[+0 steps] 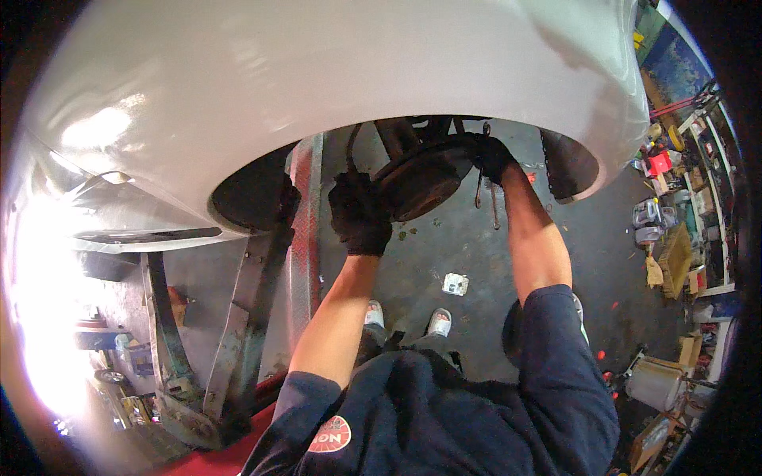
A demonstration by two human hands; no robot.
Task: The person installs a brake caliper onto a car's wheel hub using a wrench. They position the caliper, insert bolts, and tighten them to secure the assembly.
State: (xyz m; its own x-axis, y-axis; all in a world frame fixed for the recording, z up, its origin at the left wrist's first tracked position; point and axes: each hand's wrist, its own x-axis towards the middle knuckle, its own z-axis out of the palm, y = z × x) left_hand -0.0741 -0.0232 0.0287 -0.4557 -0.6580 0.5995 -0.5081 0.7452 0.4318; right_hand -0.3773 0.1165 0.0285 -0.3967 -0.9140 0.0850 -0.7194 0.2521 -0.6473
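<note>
A dark, rusty brake disc point(429, 193) sits tilted under the wheel arch of a raised white car point(357, 71). My left hand point(359, 213), in a black glove, is closed at the disc's left side; what lies in its fingers is hidden. At the upper right rim of the disc is my right hand point(494, 159), also gloved in black. Its fingers blend into the dark parts there, so their grip does not show. Dark suspension parts point(397, 139) run up behind the disc. Below my right hand, a thin metal rod point(495, 208) hangs down.
A red lift post point(305, 230) and dark metal lift arms point(250, 309) stand at left. Below the disc, a small white piece point(455, 284) lies on the grey floor point(421, 254). Along the right are shelves point(714, 198), bottles point(647, 213) and a cylindrical container point(655, 385).
</note>
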